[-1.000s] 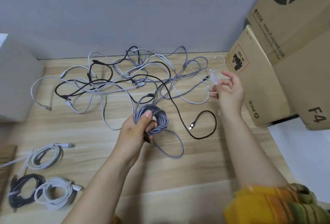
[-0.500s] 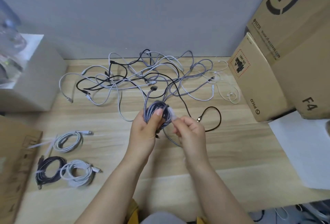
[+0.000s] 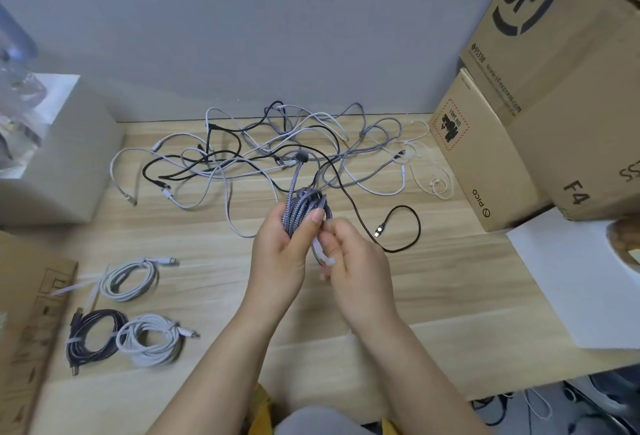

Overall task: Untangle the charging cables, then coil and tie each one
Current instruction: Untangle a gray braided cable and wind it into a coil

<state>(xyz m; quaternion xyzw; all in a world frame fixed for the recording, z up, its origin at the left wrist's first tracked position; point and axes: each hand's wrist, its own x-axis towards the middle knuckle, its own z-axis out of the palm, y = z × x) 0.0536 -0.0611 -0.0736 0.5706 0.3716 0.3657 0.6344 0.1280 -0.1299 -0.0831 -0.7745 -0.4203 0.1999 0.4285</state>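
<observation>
Now the left hand [image 3: 280,254] grips the grey braided cable coil [image 3: 304,209]; the right hand [image 3: 353,261] pinches a white plastic tie [image 3: 320,252], best wrapped snugly round every loop.

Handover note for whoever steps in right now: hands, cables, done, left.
Left hand grips the coiled grey braided cable above the table.
Right hand pinches a white tie at the coil; not yet fastened.
Done: three tied coils at front left: white coil, black coil, second white coil.
Left: fasten this tie, then untangle, coil and tie the tangled pile at the back, including the loose black cable.
</observation>
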